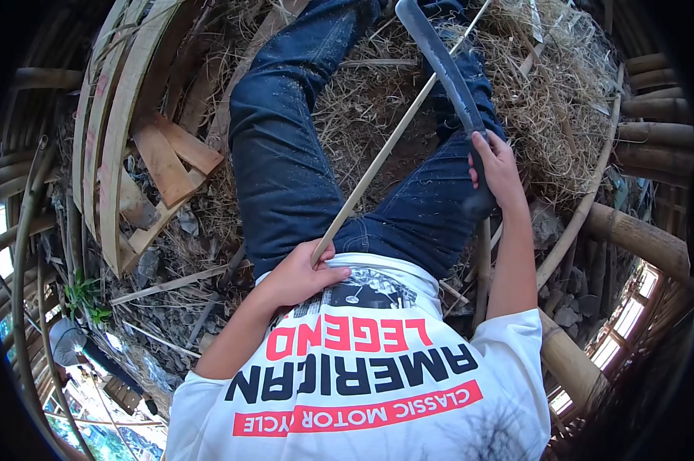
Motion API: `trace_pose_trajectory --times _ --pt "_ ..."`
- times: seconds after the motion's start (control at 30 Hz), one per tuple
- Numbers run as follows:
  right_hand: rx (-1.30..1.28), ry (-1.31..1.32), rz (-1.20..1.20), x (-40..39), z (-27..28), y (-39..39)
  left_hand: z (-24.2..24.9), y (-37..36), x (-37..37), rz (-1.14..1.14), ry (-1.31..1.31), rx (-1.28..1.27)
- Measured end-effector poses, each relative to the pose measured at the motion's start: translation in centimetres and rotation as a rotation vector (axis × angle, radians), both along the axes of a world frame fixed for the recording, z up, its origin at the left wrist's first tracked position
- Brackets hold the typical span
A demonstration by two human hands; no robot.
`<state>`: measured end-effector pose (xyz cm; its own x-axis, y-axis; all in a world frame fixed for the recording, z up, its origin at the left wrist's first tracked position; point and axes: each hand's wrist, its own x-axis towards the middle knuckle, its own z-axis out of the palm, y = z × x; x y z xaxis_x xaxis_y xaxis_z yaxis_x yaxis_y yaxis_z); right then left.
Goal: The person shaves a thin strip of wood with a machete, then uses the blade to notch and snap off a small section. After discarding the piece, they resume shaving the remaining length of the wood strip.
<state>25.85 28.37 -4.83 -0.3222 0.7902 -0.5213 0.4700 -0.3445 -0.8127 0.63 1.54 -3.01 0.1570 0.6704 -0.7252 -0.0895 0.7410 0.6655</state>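
A long thin strip of pale bamboo (pixel 393 140) runs diagonally from my waist up over my right leg. Its near end is in my left hand (pixel 304 273), closed round it against the bottom of my shirt. My right hand (pixel 496 169) is wrapped round the dark handle of a long machete (pixel 447 69). The blade points forward and slightly left, above my right thigh and shin, and crosses over the strip near its far part. Whether blade and strip touch, I cannot tell.
Curved wooden planks (pixel 116 131) stand at the left beside short wood pieces (pixel 166 157). Shavings (pixel 554 100) pile up around my legs. Thick bamboo poles (pixel 639 242) lie at the right. Stones and a small green plant (pixel 86 296) are at the lower left.
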Motion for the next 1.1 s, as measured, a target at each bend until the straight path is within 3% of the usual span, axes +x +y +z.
trace_pose_trajectory --times 0.6,0.8,0.87,1.0,1.1 --pt "-0.078 0.034 0.016 0.1 -0.9 -0.1 -0.4 0.0 -1.4 -0.011 -0.231 -0.100" --pt "-0.092 0.056 0.023 0.0 -1.0 -0.1 -0.7 0.1 -1.6 -0.034 -0.241 -0.105" --pt "-0.129 0.023 0.140 0.8 -1.0 -0.2 -0.8 0.1 -1.6 -0.032 -0.236 -0.110" --pt "-0.124 0.034 0.018 0.6 -0.3 0.2 -0.2 0.7 -1.4 -0.067 -0.167 -0.089" --pt "-0.104 0.043 0.076 -0.2 -0.8 -1.2 -0.5 0.5 -1.4 -0.050 -0.187 -0.104"
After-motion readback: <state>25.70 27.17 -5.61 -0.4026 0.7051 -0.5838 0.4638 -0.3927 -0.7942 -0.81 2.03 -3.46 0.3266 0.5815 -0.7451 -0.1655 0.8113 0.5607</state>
